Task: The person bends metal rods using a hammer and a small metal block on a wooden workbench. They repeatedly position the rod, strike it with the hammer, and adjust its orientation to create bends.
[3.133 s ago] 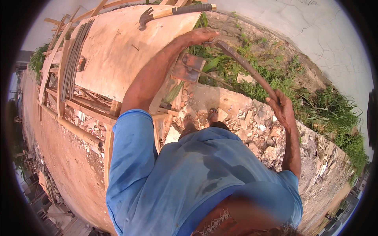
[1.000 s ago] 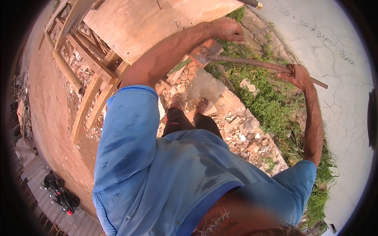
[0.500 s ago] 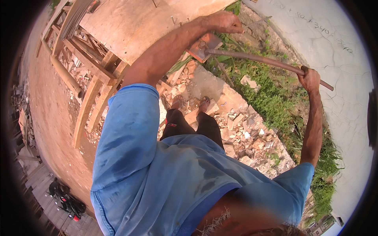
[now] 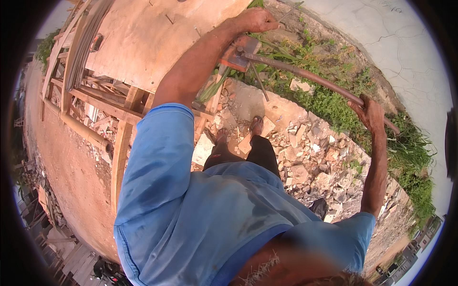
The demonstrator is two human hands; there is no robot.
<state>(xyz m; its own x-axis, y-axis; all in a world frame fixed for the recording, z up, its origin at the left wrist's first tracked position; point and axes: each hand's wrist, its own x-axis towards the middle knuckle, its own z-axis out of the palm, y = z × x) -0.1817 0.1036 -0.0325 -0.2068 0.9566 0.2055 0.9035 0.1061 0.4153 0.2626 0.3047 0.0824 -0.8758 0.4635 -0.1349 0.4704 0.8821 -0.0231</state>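
My left hand is closed on a thin metal rod just beyond the corner of a plywood board. Below that hand, a rusty orange plate with upright bolts sits at the board's edge. A long brown metal bar runs from the plate out to the right, sloping toward me. My right hand grips this bar near its far end, thumb along it. The part of the rod inside my left fist is hidden.
Wooden framing and a bamboo pole stand on the left. Broken rubble lies around my feet. Weeds grow along a cracked pale wall to the right; a dirt path runs on the left.
Earlier the bar was raised near my left hand; since then its end moved onto the plate. In the last half second my right hand swung it toward my body, and my view shifted.
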